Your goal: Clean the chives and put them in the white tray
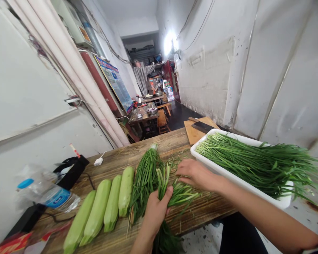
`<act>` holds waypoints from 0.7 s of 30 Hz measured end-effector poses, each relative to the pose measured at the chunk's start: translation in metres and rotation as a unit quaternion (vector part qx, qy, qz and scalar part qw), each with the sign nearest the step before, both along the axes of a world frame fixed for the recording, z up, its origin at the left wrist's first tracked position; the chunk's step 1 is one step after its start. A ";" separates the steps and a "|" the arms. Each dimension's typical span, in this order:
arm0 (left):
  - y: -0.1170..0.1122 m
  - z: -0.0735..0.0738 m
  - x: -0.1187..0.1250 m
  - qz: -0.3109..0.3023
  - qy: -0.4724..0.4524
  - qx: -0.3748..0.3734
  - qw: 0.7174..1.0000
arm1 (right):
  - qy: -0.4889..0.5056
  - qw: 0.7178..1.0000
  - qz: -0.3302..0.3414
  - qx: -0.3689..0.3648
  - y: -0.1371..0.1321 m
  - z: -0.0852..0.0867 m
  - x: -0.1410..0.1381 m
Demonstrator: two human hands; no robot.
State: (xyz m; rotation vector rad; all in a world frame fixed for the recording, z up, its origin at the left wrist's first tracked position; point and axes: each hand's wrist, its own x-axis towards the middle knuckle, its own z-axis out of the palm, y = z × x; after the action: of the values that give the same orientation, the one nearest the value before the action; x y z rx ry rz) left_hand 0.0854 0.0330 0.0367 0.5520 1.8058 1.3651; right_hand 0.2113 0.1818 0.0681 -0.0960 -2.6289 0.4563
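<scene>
My left hand is closed around a small bunch of green chive stalks that stand up above my fist and hang below the table's edge. My right hand rests over loose chive stalks on the wooden table, its fingers curled down onto them. A larger bundle of chives lies just left of my hands. To the right, a white tray holds a thick heap of long chives.
Several pale green zucchini lie side by side on the table's left. A plastic water bottle and black devices with cables sit at the far left. A cutting board with a cleaver lies behind the tray. Tables and stools fill the corridor beyond.
</scene>
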 end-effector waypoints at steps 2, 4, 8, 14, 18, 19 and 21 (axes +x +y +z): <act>-0.002 0.002 0.000 0.007 -0.020 -0.003 1.000 | -0.008 0.999 -0.001 0.042 -0.001 0.000 0.000; -0.004 0.002 0.000 0.008 -0.029 0.002 1.000 | -0.004 0.998 0.012 0.055 -0.002 -0.001 0.000; -0.008 0.001 -0.003 -0.020 -0.038 0.016 0.999 | 0.035 0.992 0.049 -0.111 -0.010 -0.008 0.003; -0.011 0.008 0.001 -0.012 -0.022 0.021 0.999 | 0.187 0.846 -0.061 -0.496 -0.022 -0.024 -0.011; -0.016 0.009 0.002 0.015 -0.011 0.006 1.000 | 0.271 0.781 -0.163 -0.538 -0.004 -0.022 -0.013; -0.017 0.009 0.001 0.017 -0.011 0.005 1.000 | 0.265 0.791 -0.173 -0.524 0.001 -0.020 -0.011; -0.018 0.007 0.000 0.011 -0.012 0.009 1.000 | 0.240 0.828 -0.178 -0.475 0.006 -0.016 -0.007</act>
State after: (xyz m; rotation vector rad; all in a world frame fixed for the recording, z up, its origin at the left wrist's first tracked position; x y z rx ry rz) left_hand 0.0850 0.0153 0.0433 0.5244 1.7879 1.3978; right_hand 0.2047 0.1882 0.0519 -0.6735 -1.6198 1.3906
